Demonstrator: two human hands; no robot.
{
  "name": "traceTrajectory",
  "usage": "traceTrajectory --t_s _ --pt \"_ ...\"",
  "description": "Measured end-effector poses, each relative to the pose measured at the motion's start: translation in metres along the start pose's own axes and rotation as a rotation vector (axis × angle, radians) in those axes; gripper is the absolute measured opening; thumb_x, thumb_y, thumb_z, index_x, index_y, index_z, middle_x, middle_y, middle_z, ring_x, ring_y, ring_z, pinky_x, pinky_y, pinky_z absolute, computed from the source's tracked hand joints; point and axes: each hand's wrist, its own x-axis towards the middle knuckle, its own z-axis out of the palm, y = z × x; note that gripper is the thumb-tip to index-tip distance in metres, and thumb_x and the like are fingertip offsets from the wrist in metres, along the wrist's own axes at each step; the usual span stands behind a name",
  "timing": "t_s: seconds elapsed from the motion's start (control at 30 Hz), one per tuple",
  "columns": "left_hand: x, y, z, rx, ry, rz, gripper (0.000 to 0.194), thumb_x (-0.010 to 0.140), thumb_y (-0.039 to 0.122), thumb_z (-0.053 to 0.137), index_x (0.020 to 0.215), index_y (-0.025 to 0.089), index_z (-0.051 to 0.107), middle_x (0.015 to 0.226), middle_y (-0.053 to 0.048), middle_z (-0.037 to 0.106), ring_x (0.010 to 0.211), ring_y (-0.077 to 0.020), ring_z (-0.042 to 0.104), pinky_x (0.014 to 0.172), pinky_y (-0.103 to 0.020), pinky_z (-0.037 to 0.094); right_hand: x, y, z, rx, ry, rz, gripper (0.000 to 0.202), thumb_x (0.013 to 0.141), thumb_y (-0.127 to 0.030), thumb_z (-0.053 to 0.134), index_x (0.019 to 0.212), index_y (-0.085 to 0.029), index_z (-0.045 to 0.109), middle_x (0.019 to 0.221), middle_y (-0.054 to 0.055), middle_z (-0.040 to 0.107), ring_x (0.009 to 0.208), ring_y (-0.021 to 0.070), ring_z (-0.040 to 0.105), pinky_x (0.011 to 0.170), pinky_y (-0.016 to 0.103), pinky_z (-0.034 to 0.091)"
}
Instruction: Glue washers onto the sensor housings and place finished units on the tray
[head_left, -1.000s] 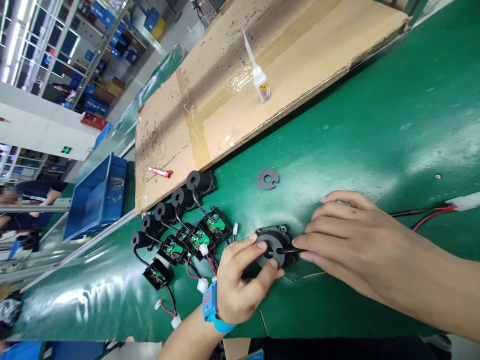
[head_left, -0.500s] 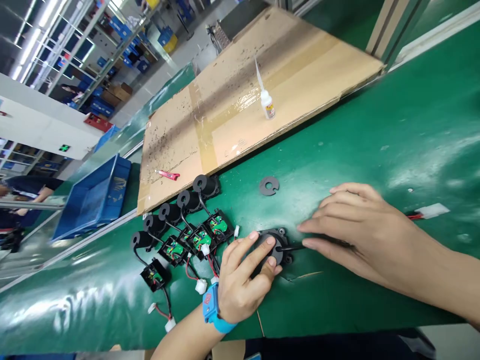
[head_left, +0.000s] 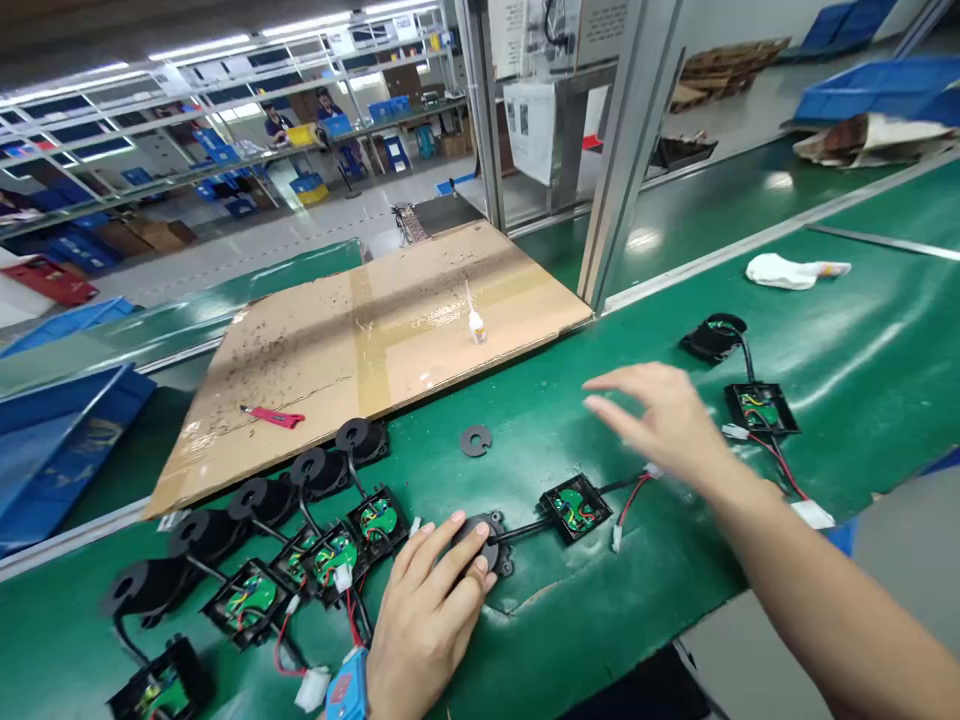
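My left hand [head_left: 435, 600], with a blue wrist strap [head_left: 347, 688], lies with spread fingers on a round black part [head_left: 487, 545] on the green mat. A black cable runs right from that part to an open black box [head_left: 576, 508] with a green circuit board. My right hand [head_left: 652, 415] hovers above and right of the box, thumb and fingers apart, holding nothing. A dark notched ring [head_left: 475, 441] lies flat beyond the round part.
Several cabled round parts and boxes [head_left: 251, 597] stand at the left. Another assembly [head_left: 763, 408] is at the right. Cardboard [head_left: 405, 360] bears a glue bottle [head_left: 477, 325] and a red cutter [head_left: 276, 416]. A white cloth-like item [head_left: 795, 271] lies at the far right.
The view has swung right and up. My right hand has lifted off the cable and opened, uncovering the box with the circuit board. My left hand stays on the round part.
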Motion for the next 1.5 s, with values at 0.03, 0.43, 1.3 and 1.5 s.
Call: traceTrajectory --t_s 0.03,0.43,1.3,1.5 --pt "-0.001 0.000 0.000 0.001 0.007 -0.005 0.013 0.100 0.012 0.061 0.096 0.020 0.070 0.121 -0.003 0.079 0.126 -0.0238 0.068 0.115 -0.041 0.044 0.003 0.024 -0.013 -0.068 0.058 0.035 0.026 0.105 -0.043 0.061 0.111 -0.022 0.075 0.104 0.013 0.077 0.095 0.0303 0.070 0.086 0.046 0.048" --pt "-0.011 0.001 0.003 0.039 0.016 -0.061 0.007 0.096 0.019 0.068 0.092 0.023 0.070 0.122 -0.001 0.078 0.131 -0.0235 0.063 0.113 -0.042 0.045 0.018 0.148 -0.040 -0.219 0.078 -0.050 0.041 0.099 -0.055 0.064 0.075 -0.023 0.072 0.044 -0.001 0.050 0.028 0.0140 0.040 0.042 0.032 0.032" --pt "-0.005 -0.016 -0.018 -0.590 -0.038 -0.262 0.023 0.111 0.037 0.039 0.121 0.024 0.055 0.119 -0.012 0.066 0.114 -0.0184 0.068 0.095 -0.036 0.060 0.001 -0.128 0.016 0.594 -0.582 -0.154 0.025 0.113 -0.034 0.041 0.095 -0.024 0.054 0.080 -0.001 0.062 0.069 0.0172 0.061 0.063 0.029 0.050" --pt "-0.009 0.004 -0.030 -0.781 0.145 -0.380 0.027 0.112 0.042 0.032 0.120 0.027 0.052 0.110 -0.008 0.065 0.107 -0.0196 0.064 0.093 -0.038 0.056 0.007 -0.151 0.007 0.729 -0.259 -0.267 0.013 0.111 -0.026 0.050 0.117 -0.027 0.062 0.095 0.001 0.072 0.081 0.0151 0.069 0.070 0.025 0.055"
